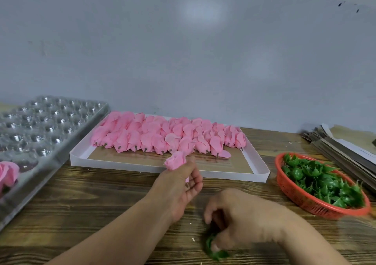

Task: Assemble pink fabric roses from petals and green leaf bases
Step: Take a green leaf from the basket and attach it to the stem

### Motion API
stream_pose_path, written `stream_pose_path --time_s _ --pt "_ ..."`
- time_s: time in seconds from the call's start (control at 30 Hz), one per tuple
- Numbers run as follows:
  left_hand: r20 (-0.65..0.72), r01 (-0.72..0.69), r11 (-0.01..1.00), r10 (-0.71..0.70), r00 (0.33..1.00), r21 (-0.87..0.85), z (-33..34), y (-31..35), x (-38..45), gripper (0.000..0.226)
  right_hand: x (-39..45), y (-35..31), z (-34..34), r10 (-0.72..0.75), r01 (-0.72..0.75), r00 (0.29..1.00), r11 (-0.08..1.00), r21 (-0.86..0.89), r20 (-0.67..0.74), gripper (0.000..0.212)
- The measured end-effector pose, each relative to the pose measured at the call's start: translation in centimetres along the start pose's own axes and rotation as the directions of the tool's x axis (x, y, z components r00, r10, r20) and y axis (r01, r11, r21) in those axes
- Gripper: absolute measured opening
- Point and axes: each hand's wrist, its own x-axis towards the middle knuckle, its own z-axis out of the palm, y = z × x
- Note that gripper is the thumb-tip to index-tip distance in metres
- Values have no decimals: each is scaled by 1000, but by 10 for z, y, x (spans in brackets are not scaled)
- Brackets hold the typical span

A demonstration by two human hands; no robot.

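Left hand (pixel 183 185) grips a pink rose (pixel 176 160) by its lower end, fingers curled round it, bloom pointing to 11 o'clock, just in front of the tray's (pixel 262 175) near wall. Right hand (pixel 242 222), blurred, pinches a green leaf base (pixel 215 251) at 6 o'clock, low over the table (pixel 91 203). Rows of roses (pixel 162 136) lie in the tray at 12 o'clock. Basket (pixel 305 201) of leaf bases (pixel 325 181) at 3 o'clock. Clear blister tray (pixel 46 126) at 9 o'clock. Card stack (pixel 345 148) at 2 o'clock.
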Motion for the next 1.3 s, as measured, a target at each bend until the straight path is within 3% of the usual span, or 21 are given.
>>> stream_pose_path --time_s 0.17,0.23,0.33,0.43,0.5,0.6,0.77,0.83,0.93,1.03,1.13,1.3 --pt "-7 -7 999 7 1000 -48 -2 4 2 31 11 -2 14 -34 46 992 995 93 -125 5" --pt "-13 -13 998 12 1000 -56 -1 4 3 34 12 -1 15 51 15 981 939 342 -185 13" --pt "-18 -24 998 23 1000 -59 1 5 2 43 18 0 21 204 75 932 702 708 -301 28" --pt "-20 -40 998 39 999 -50 0 6 2 50 28 -2 30 327 154 891 432 889 -313 34" --pt "-21 -63 996 61 998 -61 -1 9 1 51 32 -2 32 356 163 896 289 943 -264 36" --pt "19 -113 992 114 993 -52 -2 10 1 52 34 2 32 374 140 908 159 977 -191 37" --pt "98 -272 949 259 961 160 2 1 -2 50 36 0 34 352 123 930 -23 992 -107 33" --pt "162 -342 906 310 937 249 2 -1 -7 53 37 -3 35 330 144 937 -55 988 -118 32" --pt "250 -364 900 304 919 242 1 -1 -13 74 37 -7 34 284 164 949 -80 983 -135 34" --pt "297 -378 900 308 904 217 2 0 -15 58 36 -11 33 246 196 954 -86 977 -170 40" --pt "296 -387 888 311 903 247 2 0 -13 47 34 -12 34 222 229 949 9 973 -226 45" --pt "300 -419 862 335 893 285 -1 1 -13 44 29 -15 31 216 281 927 139 950 -306 36"
